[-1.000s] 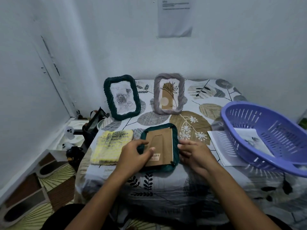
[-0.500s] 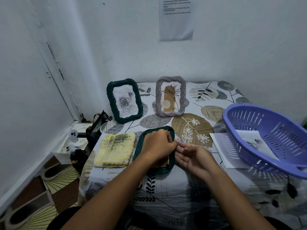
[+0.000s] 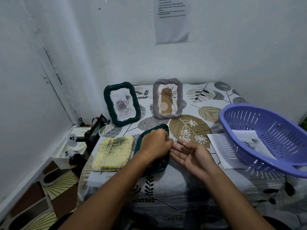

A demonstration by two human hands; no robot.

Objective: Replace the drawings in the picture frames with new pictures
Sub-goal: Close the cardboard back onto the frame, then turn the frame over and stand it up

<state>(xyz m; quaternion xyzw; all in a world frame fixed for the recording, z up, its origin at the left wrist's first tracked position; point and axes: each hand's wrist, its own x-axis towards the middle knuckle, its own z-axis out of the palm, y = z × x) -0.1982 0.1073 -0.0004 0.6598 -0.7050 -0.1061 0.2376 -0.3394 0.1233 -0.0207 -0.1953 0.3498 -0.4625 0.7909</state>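
Since a second ago, our left hand [image 3: 155, 145] has slid from the left edge of the face-down green frame [image 3: 149, 135] to its right side, covering the brown backing that showed before, and our right hand [image 3: 191, 154] has turned palm up. We see the leaf-patterned desk [image 3: 166, 188] filling the lower centre of the picture. At the right, a purple basket [image 3: 265, 135] holds a printed drawing [image 3: 250, 143] and overlaps a white sheet [image 3: 216, 146]. Left of centre lies a yellow cloth [image 3: 113, 153], just beside the face-down frame. Behind, at mid-picture, stand a dark green frame [image 3: 122, 106] with a rose drawing and a grey frame [image 3: 167, 97] with a plant print. Our left fingers [image 3: 166, 143] are curled at the frame's right edge; whether they pinch anything we cannot tell. Our right fingers [image 3: 179, 148] lie spread and relaxed, holding nothing, their tips just beside the left hand.
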